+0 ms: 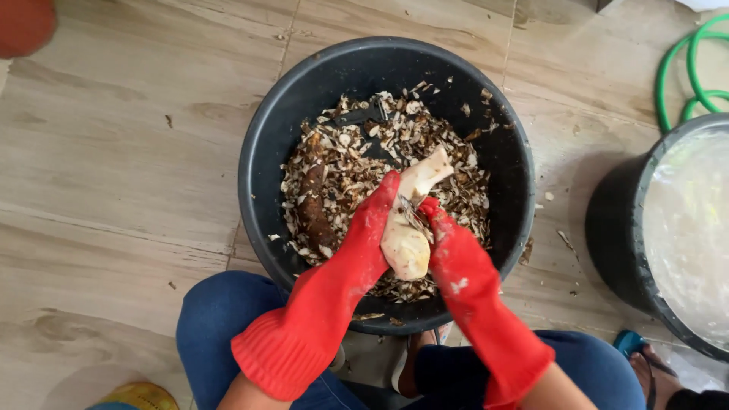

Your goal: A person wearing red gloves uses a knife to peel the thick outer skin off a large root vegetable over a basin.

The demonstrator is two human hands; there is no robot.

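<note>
Soft, even daylight is filling the frame, the black tub (pixel 258 152) is casting only faint shadow at centre, glare is washing out the pale contents at right, and the corners are blurring slightly.

Home yard/wash area: tiled floor (pixel 114 175), green hose (pixel 695 68), 2 black tubs (pixel 262 152) (pixel 615 228), peel scraps.
</note>
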